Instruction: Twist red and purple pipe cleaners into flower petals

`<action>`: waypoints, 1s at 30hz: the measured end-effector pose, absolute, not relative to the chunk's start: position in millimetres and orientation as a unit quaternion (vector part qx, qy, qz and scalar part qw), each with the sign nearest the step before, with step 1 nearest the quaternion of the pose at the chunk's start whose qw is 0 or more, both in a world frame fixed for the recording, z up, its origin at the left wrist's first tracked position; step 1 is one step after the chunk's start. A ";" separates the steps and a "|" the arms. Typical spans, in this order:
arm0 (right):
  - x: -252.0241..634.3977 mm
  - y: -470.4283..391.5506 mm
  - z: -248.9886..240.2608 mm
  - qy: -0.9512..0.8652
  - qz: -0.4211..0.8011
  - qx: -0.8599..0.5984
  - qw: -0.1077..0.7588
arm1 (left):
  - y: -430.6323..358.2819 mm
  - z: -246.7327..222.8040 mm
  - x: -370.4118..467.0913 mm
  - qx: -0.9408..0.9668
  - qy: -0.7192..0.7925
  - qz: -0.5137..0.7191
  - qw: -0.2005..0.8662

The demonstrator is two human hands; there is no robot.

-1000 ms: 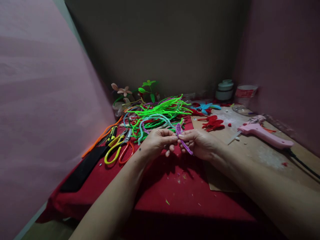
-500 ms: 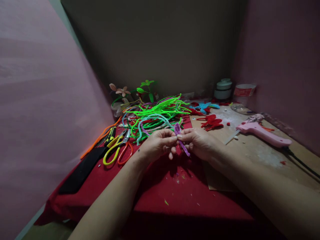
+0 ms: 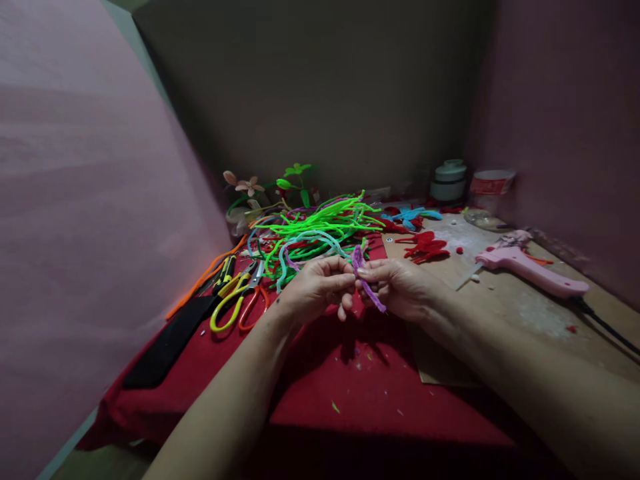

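Observation:
Above the red cloth, a short purple pipe cleaner (image 3: pixel 373 297) is pinched between both hands. It is bent into a narrow loop at its upper end, and its tail slants down to the right. My left hand (image 3: pixel 323 283) closes thumb and forefinger on it from the left. From the other side my right hand (image 3: pixel 395 283) grips it just under the loop, fingers curled. The fingertips nearly meet, so the middle of the purple piece is partly hidden. Just behind the hands lies a heap of pipe cleaners (image 3: pixel 325 223), mostly bright green.
Left on the red cloth (image 3: pixel 320 400) are yellow-handled pliers (image 3: pixel 227 308), red-handled scissors (image 3: pixel 254 303) and a black strip (image 3: pixel 167 347). At right, a board (image 3: pixel 505 307) bears a pink glue gun (image 3: pixel 535 268) and red pipe-cleaner pieces (image 3: pixel 427 247). Pipe-cleaner flowers (image 3: pixel 297 179) stand behind.
The whole view has shifted slightly, moving the scene a little to the right. Both hands keep their pinch on the purple pipe cleaner, with only slight finger movement.

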State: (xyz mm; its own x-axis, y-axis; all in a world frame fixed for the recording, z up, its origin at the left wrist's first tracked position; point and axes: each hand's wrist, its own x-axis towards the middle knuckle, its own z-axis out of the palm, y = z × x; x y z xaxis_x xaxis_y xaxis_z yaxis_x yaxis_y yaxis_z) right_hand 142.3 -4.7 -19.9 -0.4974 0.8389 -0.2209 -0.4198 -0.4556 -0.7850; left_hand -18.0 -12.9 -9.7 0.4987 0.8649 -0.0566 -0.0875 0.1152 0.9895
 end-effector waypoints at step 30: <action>135.7 -15.7 -25.2 -0.456 0.663 -0.368 0.467 | -21.9 -3.7 -9.0 0.610 0.382 0.344 0.603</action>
